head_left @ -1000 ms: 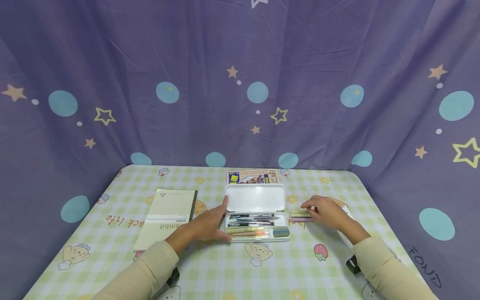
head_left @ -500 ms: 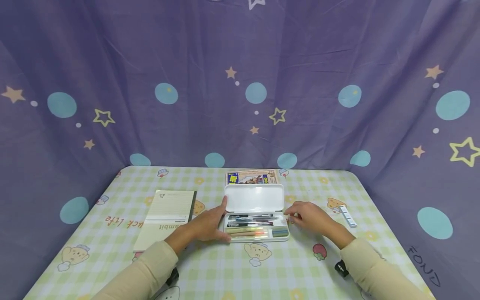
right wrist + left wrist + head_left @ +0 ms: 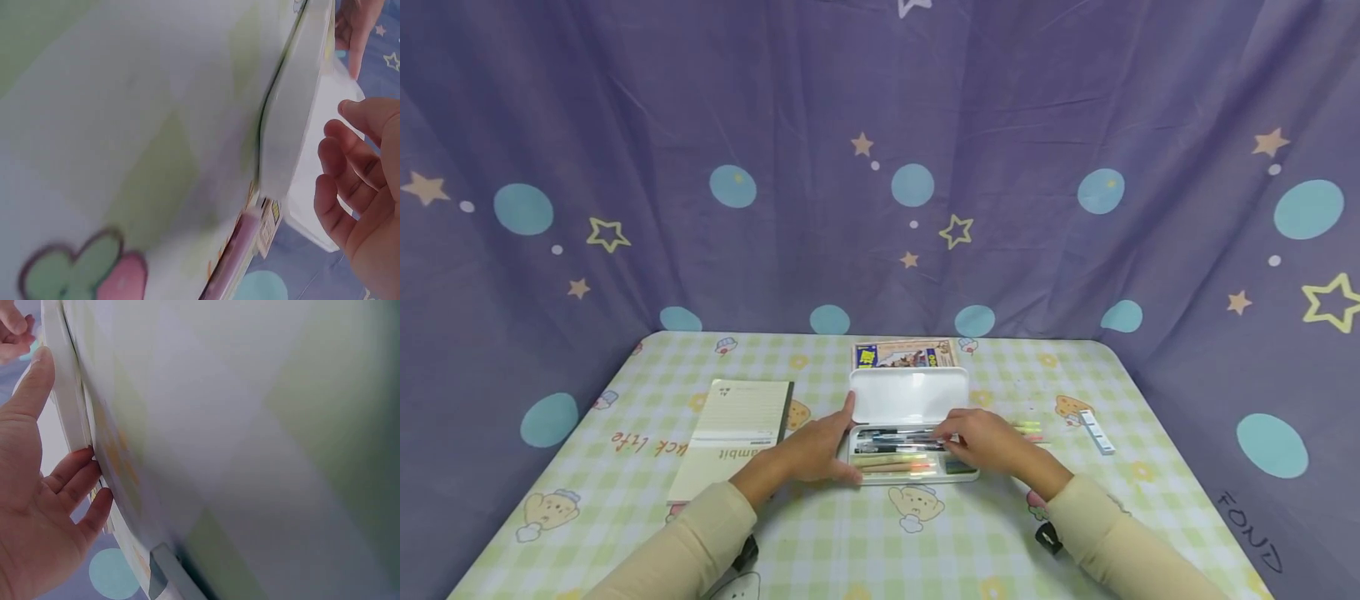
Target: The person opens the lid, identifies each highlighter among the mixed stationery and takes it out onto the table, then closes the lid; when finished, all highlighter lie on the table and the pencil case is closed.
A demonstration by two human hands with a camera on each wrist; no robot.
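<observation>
A white pencil case lies with its lid raised at mid-table. Several pens fill its back compartment; thin pencil-like sticks and a dark eraser-like block lie in front. My left hand rests against the case's left end, thumb at the front corner and fingers towards the back. Over the right end of the case is my right hand, fingertips by the pen ends. In the right wrist view its fingers are loosely bent, thumb apart, with nothing visible between them.
Yellow and pink pens lie right of the case, partly behind the right hand. A light blue and white strip lies farther right. A lined notepad is at left, and a printed booklet lies behind the lid.
My right hand has moved left, from the loose pens beside the case to above its right end. The blue and white strip has come into full sight. My left hand stays in place.
</observation>
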